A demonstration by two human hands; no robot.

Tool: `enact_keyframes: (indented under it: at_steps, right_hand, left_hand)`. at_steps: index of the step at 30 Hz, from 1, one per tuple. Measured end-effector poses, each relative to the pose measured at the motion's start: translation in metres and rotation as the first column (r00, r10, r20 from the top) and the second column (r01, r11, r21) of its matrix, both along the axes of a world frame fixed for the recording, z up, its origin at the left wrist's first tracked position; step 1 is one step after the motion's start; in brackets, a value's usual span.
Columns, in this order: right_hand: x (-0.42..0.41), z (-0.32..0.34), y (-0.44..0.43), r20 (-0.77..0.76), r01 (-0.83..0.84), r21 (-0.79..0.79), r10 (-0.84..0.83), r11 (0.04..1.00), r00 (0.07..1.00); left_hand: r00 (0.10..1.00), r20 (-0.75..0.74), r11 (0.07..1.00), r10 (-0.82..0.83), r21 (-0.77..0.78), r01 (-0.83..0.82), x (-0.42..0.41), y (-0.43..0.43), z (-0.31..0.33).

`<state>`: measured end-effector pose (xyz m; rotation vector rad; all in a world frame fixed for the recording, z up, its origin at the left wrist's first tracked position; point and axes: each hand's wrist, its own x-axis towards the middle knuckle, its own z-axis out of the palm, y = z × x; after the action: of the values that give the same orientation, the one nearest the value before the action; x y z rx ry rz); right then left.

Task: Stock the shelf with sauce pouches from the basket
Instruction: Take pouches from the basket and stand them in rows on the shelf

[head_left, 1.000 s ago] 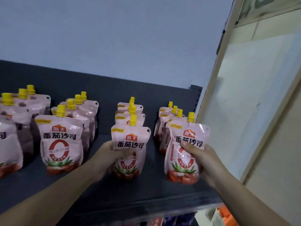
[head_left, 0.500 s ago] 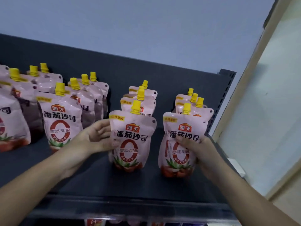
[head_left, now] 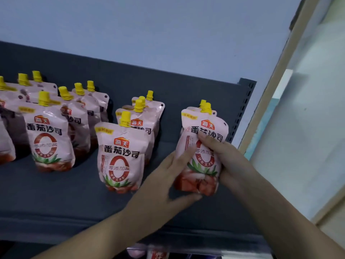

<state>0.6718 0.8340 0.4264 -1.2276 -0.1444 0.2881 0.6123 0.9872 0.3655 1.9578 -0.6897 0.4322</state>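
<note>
Pink sauce pouches with yellow caps stand in rows on the dark grey shelf (head_left: 56, 193). The front pouch of the rightmost row (head_left: 205, 131) stands at the shelf's right end, and both hands are on it. My right hand (head_left: 224, 156) wraps its right side and front. My left hand (head_left: 168, 176) presses flat against its left side and lower edge. The front pouch of the middle row (head_left: 121, 156) stands free, to the left of my left hand. The basket is out of sight.
More pouch rows (head_left: 48, 139) fill the shelf's left part. The shelf's perforated upright (head_left: 242, 109) is just right of the held pouch, with a pale wall and wooden frame (head_left: 270, 90) beyond. Items on a lower shelf (head_left: 158, 254) peek out below.
My left hand left the middle pouch and moved right onto the rightmost pouch. My right hand stayed on that pouch. The view shifted slightly.
</note>
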Motion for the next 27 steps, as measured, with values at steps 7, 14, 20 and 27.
enact_keyframes:
  at_steps: [7,14,20,27]
  right_hand:
    - [-0.021,-0.009,-0.035,0.395,0.023,-0.247,0.079,0.969,0.915]
    - [-0.021,-0.026,-0.064,0.608,0.223,-0.465,0.125,0.857,0.784]
    - [-0.022,-0.022,-0.061,0.757,0.499,-0.439,0.008,0.747,0.654]
    - [-0.023,-0.041,-0.048,0.844,0.671,-0.393,-0.044,0.629,0.535]
  left_hand:
    - [0.966,-0.159,0.902,-0.203,-0.415,0.122,0.017,-0.029,0.016]
    - [0.909,-0.275,0.864,-0.314,-0.48,0.153,0.031,-0.031,0.036]
    - [0.939,-0.214,0.901,-0.268,-0.402,0.165,0.035,-0.042,0.037]
    - [0.999,0.012,0.942,0.043,-0.334,-0.036,0.029,-0.062,0.025]
